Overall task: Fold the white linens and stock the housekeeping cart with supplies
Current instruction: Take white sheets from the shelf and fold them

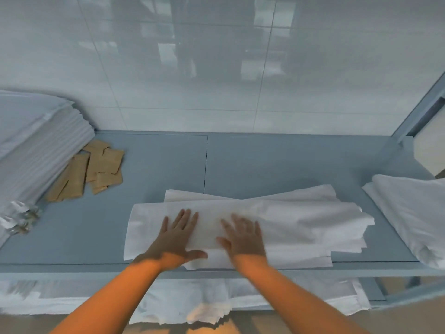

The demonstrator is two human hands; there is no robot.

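Both hands, left hand [177, 235] and right hand [243, 237], press flat-fingered, gripping nothing, on folded linen [289, 220] at table's [168, 165] front edge; recommend smoothing outward before next fold.

No text, label, brand, number or sign could be read anywhere in the view; the brown paper packets [96, 169] on the table [265, 160] carried print too blurred to make out.

A folded white linen [277, 220] lies flat, layers unevenly stacked, at the grey shelf's [168, 165] front edge.
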